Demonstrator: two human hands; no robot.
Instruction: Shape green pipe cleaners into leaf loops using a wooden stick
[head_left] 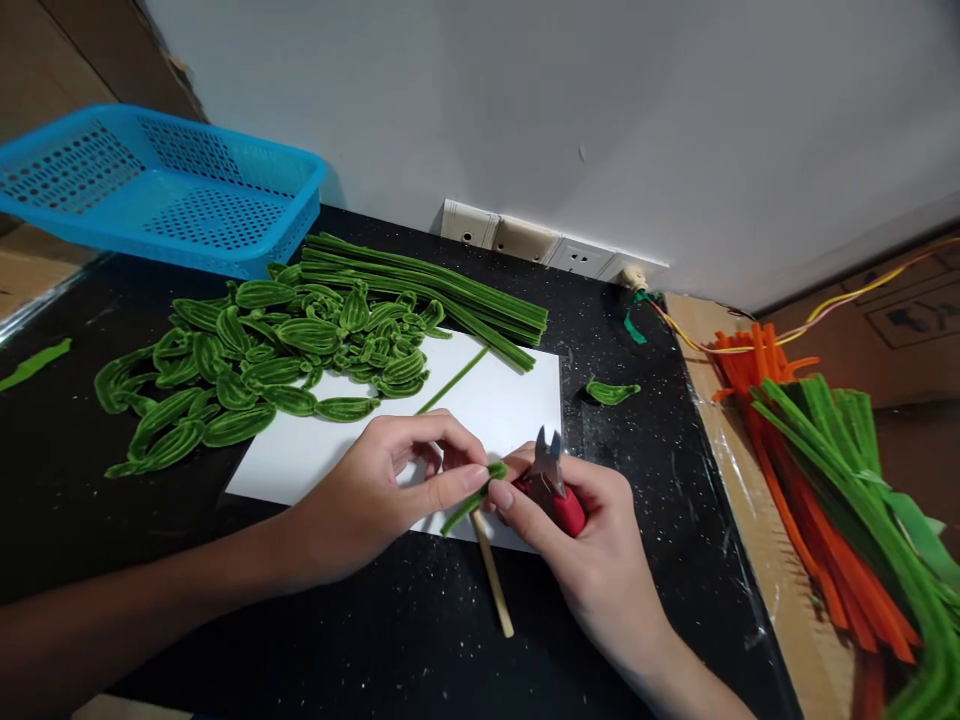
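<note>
A short green pipe cleaner [466, 508] is pinched at its bent upper end between my two hands. My left hand [375, 490] grips it with thumb and index finger. My right hand [592, 550] has thumb and fingertips on the same end, while a pair of red-handled diagonal cutters [551, 465] rests in its grasp, jaws pointing up. Below the fingers, a thin wooden stick [493, 580] lies partly over a white sheet [300, 465]. Another green pipe cleaner [454, 380] lies on the sheet behind my left hand.
Leaf shapes of looped green pipe cleaner [307, 336] are heaped at left, beside a bundle of straight ones [450, 290]. One leaf [611, 393] lies alone at right. A blue basket [292, 210] stands behind. Orange pipe cleaners [795, 500] and green ones [847, 470] lie on cardboard.
</note>
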